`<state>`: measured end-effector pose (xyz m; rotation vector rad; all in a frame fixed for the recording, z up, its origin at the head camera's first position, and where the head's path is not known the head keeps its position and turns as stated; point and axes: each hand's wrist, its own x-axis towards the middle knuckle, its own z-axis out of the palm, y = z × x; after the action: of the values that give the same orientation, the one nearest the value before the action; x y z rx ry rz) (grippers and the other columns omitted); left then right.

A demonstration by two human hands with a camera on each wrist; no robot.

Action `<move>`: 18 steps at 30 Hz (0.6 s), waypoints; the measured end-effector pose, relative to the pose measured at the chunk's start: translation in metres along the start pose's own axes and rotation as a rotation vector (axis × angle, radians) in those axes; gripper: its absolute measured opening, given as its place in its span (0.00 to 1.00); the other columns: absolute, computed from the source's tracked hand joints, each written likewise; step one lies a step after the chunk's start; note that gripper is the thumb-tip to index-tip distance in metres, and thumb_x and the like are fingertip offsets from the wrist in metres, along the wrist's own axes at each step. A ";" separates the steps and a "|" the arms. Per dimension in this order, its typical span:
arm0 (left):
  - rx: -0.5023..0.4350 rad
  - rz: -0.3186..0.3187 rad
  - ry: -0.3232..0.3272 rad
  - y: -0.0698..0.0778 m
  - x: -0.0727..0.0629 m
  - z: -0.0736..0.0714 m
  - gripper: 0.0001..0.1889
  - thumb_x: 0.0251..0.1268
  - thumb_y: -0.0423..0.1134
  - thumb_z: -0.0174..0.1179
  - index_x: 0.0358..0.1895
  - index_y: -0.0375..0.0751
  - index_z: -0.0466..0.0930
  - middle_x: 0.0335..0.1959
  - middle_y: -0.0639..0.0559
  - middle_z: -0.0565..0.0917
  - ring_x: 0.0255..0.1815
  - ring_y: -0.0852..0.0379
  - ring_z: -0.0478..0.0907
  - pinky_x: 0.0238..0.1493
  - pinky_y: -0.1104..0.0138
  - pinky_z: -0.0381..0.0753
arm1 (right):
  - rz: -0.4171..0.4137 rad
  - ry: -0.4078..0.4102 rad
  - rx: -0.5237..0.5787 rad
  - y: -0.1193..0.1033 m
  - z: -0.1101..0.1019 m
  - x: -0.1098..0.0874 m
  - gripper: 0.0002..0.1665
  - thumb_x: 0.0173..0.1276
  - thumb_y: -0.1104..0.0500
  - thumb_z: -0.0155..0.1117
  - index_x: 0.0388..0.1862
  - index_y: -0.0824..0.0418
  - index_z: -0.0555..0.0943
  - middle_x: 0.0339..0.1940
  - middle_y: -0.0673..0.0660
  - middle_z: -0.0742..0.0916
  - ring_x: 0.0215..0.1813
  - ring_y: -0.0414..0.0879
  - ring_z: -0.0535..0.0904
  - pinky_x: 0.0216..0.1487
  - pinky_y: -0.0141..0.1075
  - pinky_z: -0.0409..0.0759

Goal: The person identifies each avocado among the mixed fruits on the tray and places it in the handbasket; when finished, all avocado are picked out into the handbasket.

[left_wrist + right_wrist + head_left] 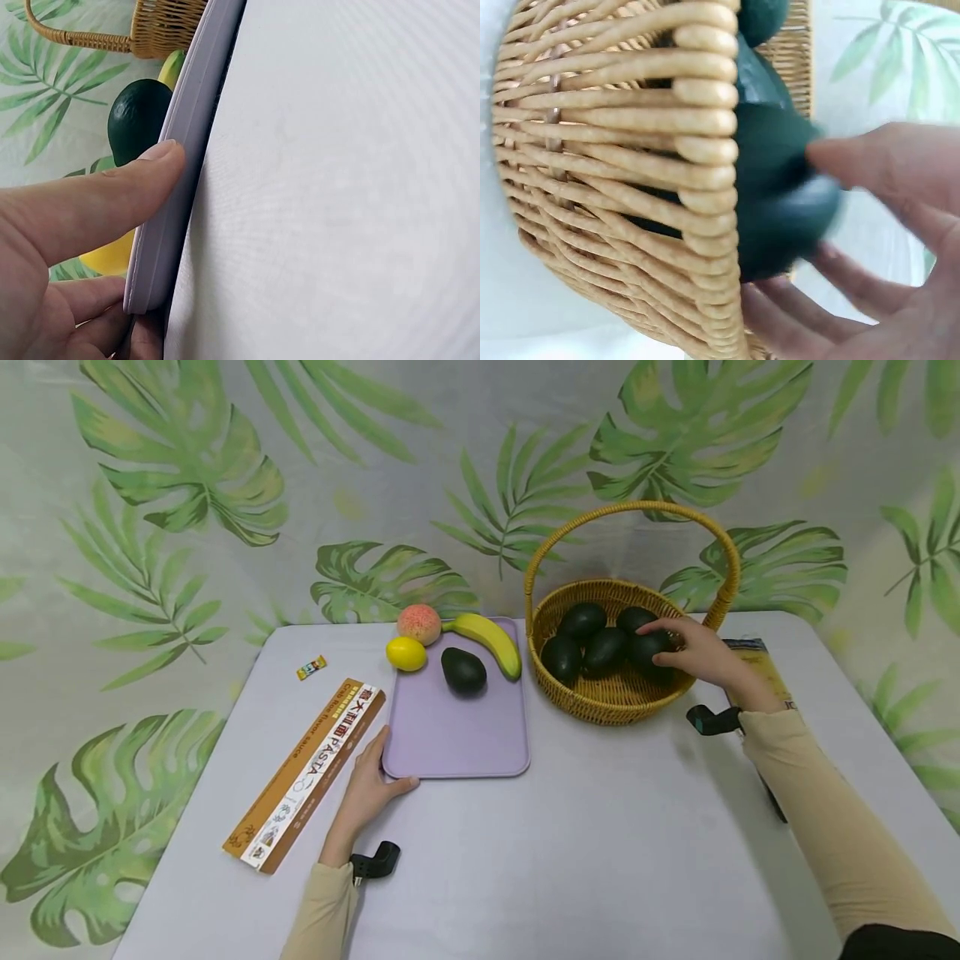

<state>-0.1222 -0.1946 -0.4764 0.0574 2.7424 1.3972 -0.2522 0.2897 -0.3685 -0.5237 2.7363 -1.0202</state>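
My right hand [708,653] reaches over the right side of a wicker basket [592,708], thumb and fingers around a dark green avocado [787,225]. Several more avocados, one of them this avocado [581,622], lie in the basket. At the near left corner of a lilac tray [457,747], my left hand [366,789] grips the edge. Its thumb [142,180] presses on the rim, with the other fingers around the corner. On the tray are an avocado [463,672] and a banana [489,642]. A lemon [406,654] and a peach [419,623] sit at its far left corner.
A long pasta box [311,772] lies slantwise left of the tray, and a small wrapped sweet [312,667] is behind it. Partly hidden under my right forearm is a flat dark-and-yellow package [750,649]. The basket's tall handle [633,507] arches over it. Leaf-patterned cloth hangs behind the table.
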 end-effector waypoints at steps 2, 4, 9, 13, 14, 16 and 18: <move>-0.001 0.002 0.001 0.000 0.000 0.000 0.51 0.52 0.37 0.71 0.74 0.27 0.46 0.74 0.31 0.50 0.73 0.35 0.46 0.70 0.47 0.46 | 0.007 0.002 -0.008 -0.004 0.001 -0.001 0.26 0.66 0.66 0.61 0.64 0.66 0.72 0.67 0.70 0.66 0.62 0.69 0.64 0.55 0.63 0.66; 0.000 0.001 0.002 -0.001 0.000 0.000 0.51 0.52 0.37 0.71 0.74 0.27 0.46 0.74 0.31 0.51 0.73 0.34 0.46 0.70 0.46 0.46 | 0.002 0.004 0.000 -0.007 0.003 -0.002 0.26 0.67 0.66 0.61 0.64 0.67 0.71 0.67 0.70 0.67 0.64 0.69 0.62 0.57 0.63 0.65; 0.002 -0.001 0.000 -0.001 0.001 0.000 0.51 0.52 0.38 0.71 0.74 0.28 0.46 0.74 0.31 0.50 0.73 0.34 0.46 0.70 0.46 0.46 | -0.022 0.019 0.072 -0.017 0.007 -0.005 0.27 0.68 0.66 0.60 0.66 0.66 0.70 0.69 0.68 0.67 0.64 0.67 0.65 0.58 0.60 0.68; 0.003 -0.003 -0.001 0.000 0.001 0.000 0.51 0.52 0.38 0.71 0.74 0.28 0.46 0.74 0.32 0.50 0.73 0.35 0.45 0.70 0.46 0.46 | -0.041 0.024 0.193 -0.026 0.014 -0.007 0.28 0.70 0.64 0.58 0.68 0.66 0.67 0.70 0.66 0.67 0.63 0.66 0.69 0.56 0.53 0.73; 0.004 -0.004 -0.001 0.000 0.000 0.000 0.51 0.52 0.38 0.71 0.74 0.28 0.46 0.74 0.32 0.50 0.73 0.35 0.46 0.70 0.46 0.46 | -0.053 0.021 0.222 -0.027 0.016 -0.007 0.28 0.71 0.64 0.58 0.68 0.66 0.67 0.69 0.67 0.67 0.62 0.66 0.70 0.56 0.49 0.75; 0.005 -0.007 0.000 0.000 0.000 0.000 0.51 0.52 0.38 0.71 0.74 0.28 0.46 0.74 0.32 0.50 0.73 0.35 0.46 0.70 0.46 0.46 | -0.072 0.014 0.283 -0.032 0.023 -0.006 0.28 0.71 0.62 0.58 0.68 0.66 0.67 0.67 0.66 0.70 0.61 0.63 0.72 0.54 0.40 0.77; 0.007 -0.010 0.001 0.000 0.000 0.000 0.51 0.52 0.38 0.71 0.74 0.28 0.46 0.74 0.32 0.51 0.73 0.35 0.46 0.70 0.46 0.47 | -0.109 -0.007 0.329 -0.038 0.030 -0.004 0.28 0.72 0.61 0.57 0.68 0.65 0.66 0.66 0.66 0.71 0.60 0.62 0.73 0.52 0.33 0.77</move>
<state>-0.1222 -0.1944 -0.4769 0.0438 2.7443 1.3858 -0.2302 0.2468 -0.3657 -0.6210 2.4817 -1.4551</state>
